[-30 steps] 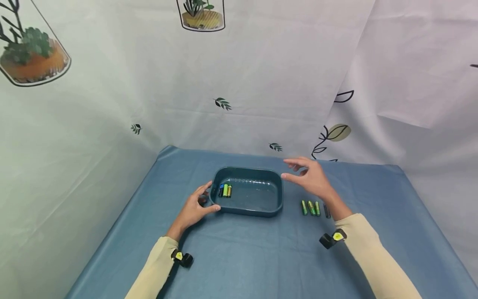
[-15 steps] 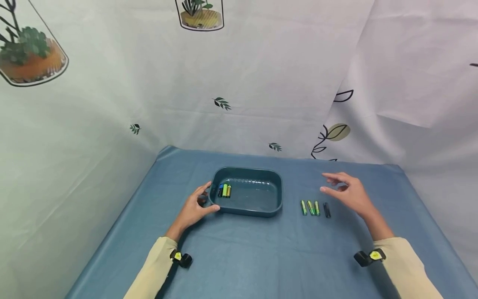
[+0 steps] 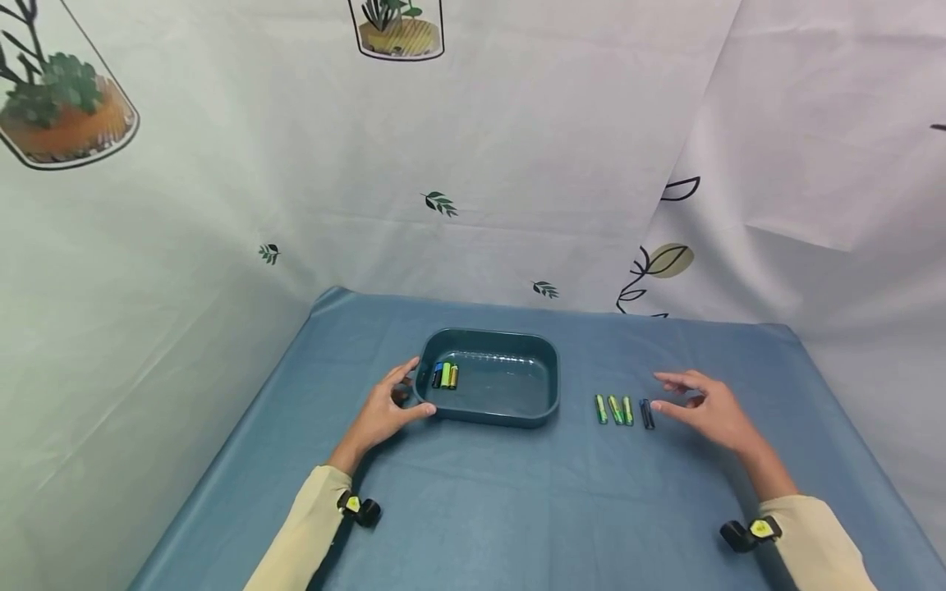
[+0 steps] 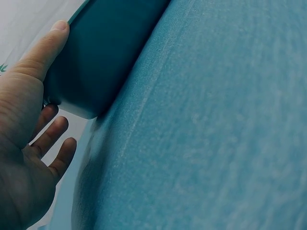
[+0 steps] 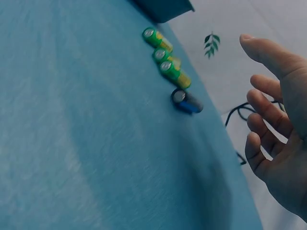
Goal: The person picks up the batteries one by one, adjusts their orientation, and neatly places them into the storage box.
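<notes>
A dark teal rectangular baking dish point(image 3: 488, 414) stands on the cloth; three batteries point(image 3: 446, 376), one of them blue and black, lie together at its left end. My left hand point(image 3: 384, 413) holds the dish's left front corner, thumb point(image 4: 53, 40) at the front rim and the forefinger along the left side. Its other fingers curl loosely below the rim in the left wrist view. To the right of the dish, three green batteries point(image 3: 614, 410) and a dark blue-black battery point(image 3: 647, 414) lie in a row. My right hand point(image 3: 713, 410) hovers just right of the dark battery, fingers apart, holding nothing.
A blue cloth point(image 3: 517, 509) covers the table. White printed curtains point(image 3: 502, 148) rise behind it and along both sides. Each sleeve carries a small black wrist camera, the left one point(image 3: 360, 510) and the right one point(image 3: 750, 533).
My right hand has moved from beside the dish's right rim out to the right, then down toward the dark battery. The left hand and the dish have stayed in place.
</notes>
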`<state>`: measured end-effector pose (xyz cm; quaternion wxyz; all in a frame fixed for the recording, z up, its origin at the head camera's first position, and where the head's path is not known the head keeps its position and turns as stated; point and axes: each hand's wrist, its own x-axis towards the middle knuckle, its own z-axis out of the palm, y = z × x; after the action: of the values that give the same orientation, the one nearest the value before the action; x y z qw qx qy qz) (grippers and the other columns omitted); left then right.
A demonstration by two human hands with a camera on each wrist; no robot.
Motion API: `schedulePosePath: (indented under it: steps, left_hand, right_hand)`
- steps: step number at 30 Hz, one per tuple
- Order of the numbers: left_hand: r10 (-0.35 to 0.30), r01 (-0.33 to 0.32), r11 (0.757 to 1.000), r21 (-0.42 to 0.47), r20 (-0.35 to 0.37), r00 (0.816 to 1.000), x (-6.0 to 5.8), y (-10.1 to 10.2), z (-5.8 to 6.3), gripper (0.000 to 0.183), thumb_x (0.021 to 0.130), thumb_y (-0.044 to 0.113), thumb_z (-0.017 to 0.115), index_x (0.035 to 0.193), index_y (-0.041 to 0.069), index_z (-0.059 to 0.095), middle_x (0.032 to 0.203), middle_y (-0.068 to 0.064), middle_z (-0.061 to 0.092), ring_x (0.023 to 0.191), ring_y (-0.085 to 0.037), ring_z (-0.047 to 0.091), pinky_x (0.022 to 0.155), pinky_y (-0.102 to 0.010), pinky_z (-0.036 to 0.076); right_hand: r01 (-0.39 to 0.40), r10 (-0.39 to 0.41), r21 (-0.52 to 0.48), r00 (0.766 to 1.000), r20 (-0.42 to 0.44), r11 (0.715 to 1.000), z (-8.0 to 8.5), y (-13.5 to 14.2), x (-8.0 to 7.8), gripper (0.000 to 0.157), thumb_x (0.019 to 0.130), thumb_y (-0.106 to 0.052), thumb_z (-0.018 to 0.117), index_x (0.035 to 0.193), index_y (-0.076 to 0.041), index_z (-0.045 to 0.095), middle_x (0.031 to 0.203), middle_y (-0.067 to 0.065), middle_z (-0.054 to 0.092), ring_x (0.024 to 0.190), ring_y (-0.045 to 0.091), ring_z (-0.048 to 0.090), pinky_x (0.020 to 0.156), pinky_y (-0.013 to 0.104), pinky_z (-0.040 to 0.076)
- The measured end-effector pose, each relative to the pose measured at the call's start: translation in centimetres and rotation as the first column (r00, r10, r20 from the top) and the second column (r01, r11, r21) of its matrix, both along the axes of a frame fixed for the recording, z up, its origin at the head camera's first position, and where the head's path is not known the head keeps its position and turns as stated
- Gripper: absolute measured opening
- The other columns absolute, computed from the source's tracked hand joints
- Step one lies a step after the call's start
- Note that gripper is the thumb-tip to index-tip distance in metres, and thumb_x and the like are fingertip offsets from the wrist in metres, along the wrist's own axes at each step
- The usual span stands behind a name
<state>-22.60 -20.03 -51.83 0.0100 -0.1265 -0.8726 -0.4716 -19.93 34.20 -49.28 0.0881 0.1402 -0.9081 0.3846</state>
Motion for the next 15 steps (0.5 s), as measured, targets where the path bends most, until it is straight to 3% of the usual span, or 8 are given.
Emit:
schedulePosePath:
  steps: [15]
  left_hand:
    - [0.004, -0.004, 1.000, -0.006, 0.015, 1.000, 0.0, 0.0, 0.0, 0.093, 0.083, 0.040, 0.086, 0.160, 0.022, 0.037, 0.156, -0.014, 0.043, 0.122, -0.037, 0.059, 0.097, -0.058, 0.049]
  right_hand:
    - [0.011, -0.015, 0.095, 0.999, 0.043, 0.995, -2.7, 1.0, 0.0, 0.053, 0.085, -0.031, 0.086, 0.130, -0.008, 0.071, 0.108, 0.006, 0.066, 0.090, 0.007, 0.054, 0.068, 0.024, 0.043]
